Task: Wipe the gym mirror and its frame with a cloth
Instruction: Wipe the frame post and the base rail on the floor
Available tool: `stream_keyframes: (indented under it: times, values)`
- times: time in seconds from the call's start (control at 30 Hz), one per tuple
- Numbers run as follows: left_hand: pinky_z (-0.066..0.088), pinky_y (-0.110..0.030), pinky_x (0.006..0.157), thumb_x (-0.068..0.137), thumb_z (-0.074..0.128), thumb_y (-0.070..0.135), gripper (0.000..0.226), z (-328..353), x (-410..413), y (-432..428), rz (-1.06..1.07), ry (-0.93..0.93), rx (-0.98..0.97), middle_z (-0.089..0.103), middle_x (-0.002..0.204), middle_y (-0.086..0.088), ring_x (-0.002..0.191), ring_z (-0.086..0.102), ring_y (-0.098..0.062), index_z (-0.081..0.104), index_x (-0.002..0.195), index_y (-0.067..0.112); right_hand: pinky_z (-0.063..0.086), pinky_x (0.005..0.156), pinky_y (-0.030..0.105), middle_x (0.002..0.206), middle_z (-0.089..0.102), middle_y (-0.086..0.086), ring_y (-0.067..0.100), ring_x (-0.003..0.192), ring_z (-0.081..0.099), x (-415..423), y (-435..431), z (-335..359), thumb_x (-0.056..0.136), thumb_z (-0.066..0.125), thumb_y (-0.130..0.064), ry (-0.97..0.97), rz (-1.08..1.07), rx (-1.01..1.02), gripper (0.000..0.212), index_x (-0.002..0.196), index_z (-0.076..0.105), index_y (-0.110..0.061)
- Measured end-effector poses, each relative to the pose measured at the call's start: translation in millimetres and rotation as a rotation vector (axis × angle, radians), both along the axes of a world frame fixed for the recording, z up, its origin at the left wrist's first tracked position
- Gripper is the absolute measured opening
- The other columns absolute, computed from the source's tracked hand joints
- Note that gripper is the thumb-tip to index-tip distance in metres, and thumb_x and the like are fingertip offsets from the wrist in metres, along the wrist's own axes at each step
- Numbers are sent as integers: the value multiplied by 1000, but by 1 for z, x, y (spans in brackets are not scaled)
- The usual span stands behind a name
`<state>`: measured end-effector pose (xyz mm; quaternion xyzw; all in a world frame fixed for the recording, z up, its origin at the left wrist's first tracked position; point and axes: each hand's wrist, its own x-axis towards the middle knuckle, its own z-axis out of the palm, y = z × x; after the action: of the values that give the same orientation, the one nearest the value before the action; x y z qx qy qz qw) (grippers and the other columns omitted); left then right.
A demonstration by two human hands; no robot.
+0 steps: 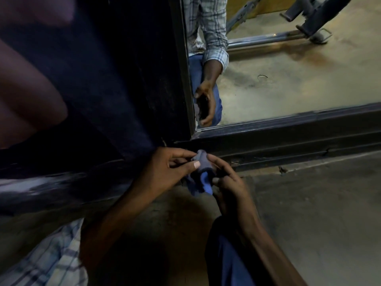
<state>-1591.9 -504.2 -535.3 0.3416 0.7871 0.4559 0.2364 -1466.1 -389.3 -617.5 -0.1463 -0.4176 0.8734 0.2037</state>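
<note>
A blue cloth (203, 174) was held between both hands just in front of the lower corner of the mirror frame (288, 139), close to the floor (319, 203). It was pinched by the left hand (165, 170) between thumb and fingers. The right hand (228, 182) was curled against its other side and seemed to grip it, though that hold was dimly seen. The step in hand was judged to be gathering the cloth into a pad. Next, the pad would need to be pressed along the bottom rail, with the mirror glass (288, 79) above left to be wiped.
</note>
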Motion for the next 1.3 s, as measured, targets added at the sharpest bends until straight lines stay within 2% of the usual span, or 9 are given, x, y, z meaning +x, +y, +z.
stream_keyframes:
  times: [0.13,0.23,0.33,0.47,0.57,0.7,1.0,1.17,1.3]
  values:
    - [57,-15,67,91,75,5,21,-2,6,1,-12,53,-14,78,90,10,81,75,-3,79,103,22,55,96,41,129,70,11,30,121,67,1,-3,0,73,83,-25,-91,-14,24,65,133,63,-13]
    - [54,-23,59,92,72,4,19,-4,3,2,32,110,-27,78,81,-4,69,73,-15,76,92,23,57,86,33,123,72,15,31,114,69,0,-1,0,81,76,-9,-134,-73,-1,46,126,66,-7]
    - [45,-15,53,96,61,-3,26,-4,-6,4,124,55,-27,66,68,-3,57,59,-2,64,80,17,59,72,26,104,76,17,29,97,72,4,6,1,90,63,7,-236,-110,-65,25,111,71,-3]
    - [39,-9,52,99,54,-2,27,-2,-18,4,228,72,-34,56,69,0,52,51,6,57,79,16,60,62,25,85,77,13,20,75,74,10,11,9,96,53,3,-283,-129,-170,19,101,70,-5]
    - [39,-11,52,92,57,-10,26,-1,-18,-1,171,223,-9,58,68,-4,52,51,1,56,85,15,59,57,26,72,73,14,21,64,72,10,13,11,99,48,-1,-270,-153,-274,19,97,67,-1]
    - [41,-23,64,78,79,2,24,-4,-17,-9,57,700,-108,52,84,2,68,49,-5,68,97,13,55,48,25,64,70,14,21,53,69,11,15,11,97,46,1,-227,-161,-343,20,94,66,2]
    - [38,-6,57,96,68,10,45,-11,3,-4,-171,408,-134,61,74,5,61,59,4,63,138,24,58,56,24,84,75,16,20,69,75,4,7,10,79,57,-2,-193,-53,-448,20,86,76,1]
    - [43,-12,58,99,64,18,23,-16,0,-9,-190,337,-173,58,81,11,68,60,2,66,121,26,61,82,32,113,72,23,28,98,72,1,4,8,86,56,-2,-233,-27,-349,42,127,61,8]
    - [41,-15,52,97,67,18,11,-12,2,-12,-230,329,-131,59,73,20,58,55,-1,60,105,20,58,87,33,106,76,15,25,99,72,0,2,4,96,54,5,-258,-21,-167,22,110,68,-4]
